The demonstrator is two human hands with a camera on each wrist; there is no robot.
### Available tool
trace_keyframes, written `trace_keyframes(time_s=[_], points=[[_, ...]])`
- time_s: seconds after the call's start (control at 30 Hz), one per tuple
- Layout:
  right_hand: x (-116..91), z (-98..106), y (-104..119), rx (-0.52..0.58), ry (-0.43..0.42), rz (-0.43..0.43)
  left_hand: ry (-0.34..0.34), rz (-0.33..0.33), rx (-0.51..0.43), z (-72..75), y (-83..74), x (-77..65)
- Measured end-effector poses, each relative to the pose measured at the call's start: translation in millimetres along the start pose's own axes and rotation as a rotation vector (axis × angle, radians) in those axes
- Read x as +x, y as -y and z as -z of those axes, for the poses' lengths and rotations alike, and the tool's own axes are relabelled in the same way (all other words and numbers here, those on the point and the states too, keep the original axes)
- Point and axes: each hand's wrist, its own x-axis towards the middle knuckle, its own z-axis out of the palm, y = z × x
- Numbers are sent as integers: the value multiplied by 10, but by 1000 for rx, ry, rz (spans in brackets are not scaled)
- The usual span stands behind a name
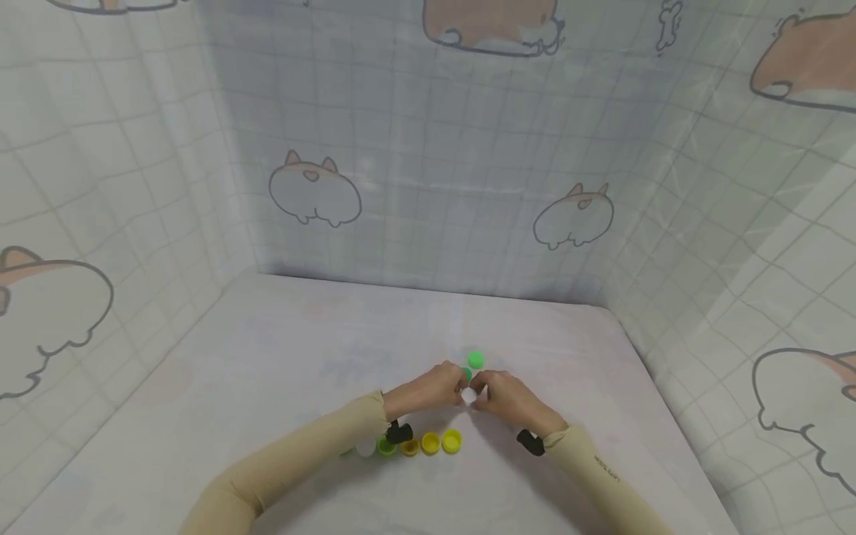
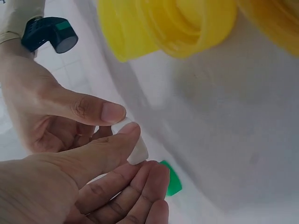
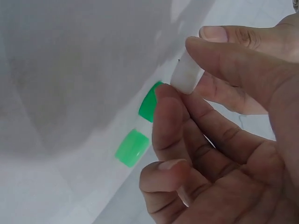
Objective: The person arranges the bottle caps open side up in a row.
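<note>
In the head view my left hand (image 1: 438, 388) and right hand (image 1: 513, 400) meet above the table, both pinching one small white piece (image 1: 469, 396) between thumb and fingers. Smooth and roughly oblong in the wrist views, the white piece (image 3: 185, 74) is partly covered by fingertips; its exact kind cannot be told. Just beyond the hands lie a darker green cap (image 3: 149, 103) and a light green cap (image 1: 475, 360). Fingers partly hide the darker one.
Nearer me, a row holds two yellow caps (image 1: 452, 441), a brownish-yellow cap (image 1: 410, 447), a green cap (image 1: 386, 446) and a white round piece (image 1: 365, 447). My left sleeve (image 1: 301, 453) passes over its left end. Patterned sheets (image 1: 428, 148) enclose the table.
</note>
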Motion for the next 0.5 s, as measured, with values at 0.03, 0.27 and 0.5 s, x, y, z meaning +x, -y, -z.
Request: trace_keyframes(time_s=[0.03,0.27,0.5], points=[[-2,-2,9,-2,-3,8,-7,-8,3,7,2,-19],[4,-11,63,0,-38,52,-45,-35,-9,120,15,-159],[8,3,146,21,-81,124,-74,-33,-96,230,46,-292]])
